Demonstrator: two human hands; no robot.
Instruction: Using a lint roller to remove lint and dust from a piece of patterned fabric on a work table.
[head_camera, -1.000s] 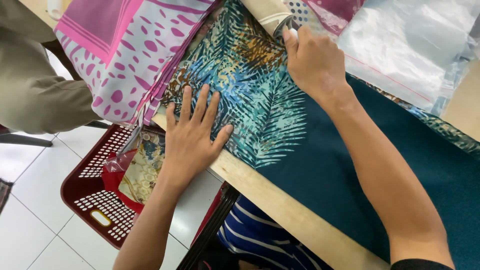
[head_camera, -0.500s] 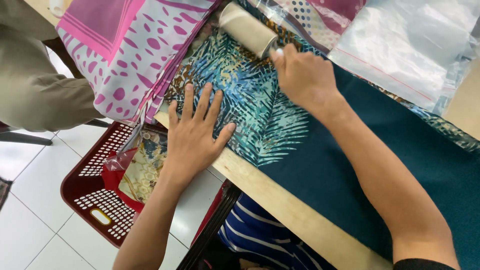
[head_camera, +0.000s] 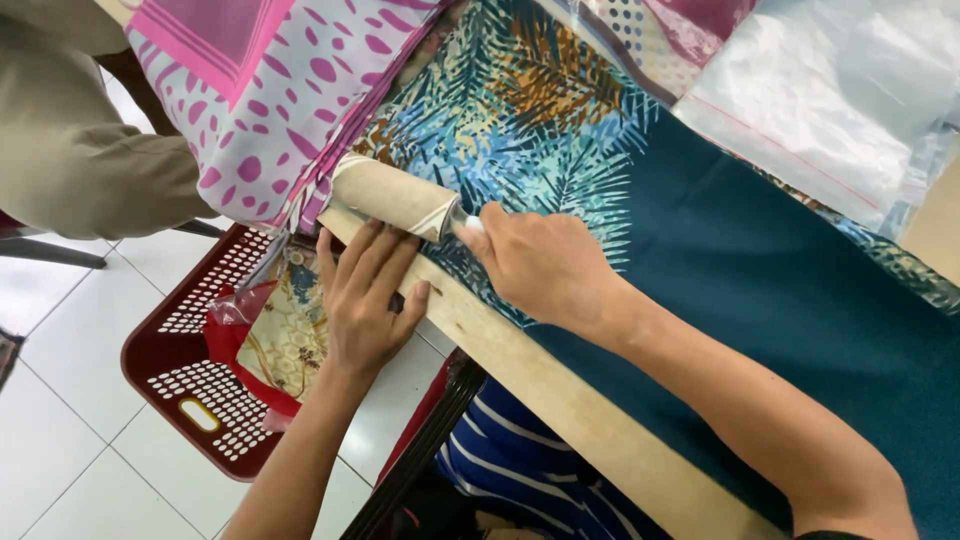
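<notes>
Sitting on the floor at far left, a red basket (head_camera: 190, 390) waits below the desk (head_camera: 560, 400) edge. Next, the left hand (head_camera: 368, 305) lies flat, fingers spread, beside the tan roller (head_camera: 392, 196), holding nothing. Further right, the right hand (head_camera: 545, 268) pinches the roller's handle. Since the roller overhangs the teal leaf-print cloth (head_camera: 620, 200) edge, a slip could probably tip it into the basket.

One head camera looks steeply down (close) onto the table (head_camera: 560, 400) edge.

Left hand (head_camera: 368, 305) flat, fingers spread forward, right hand (head_camera: 545, 265) in closed grip, forearms extended
</notes>
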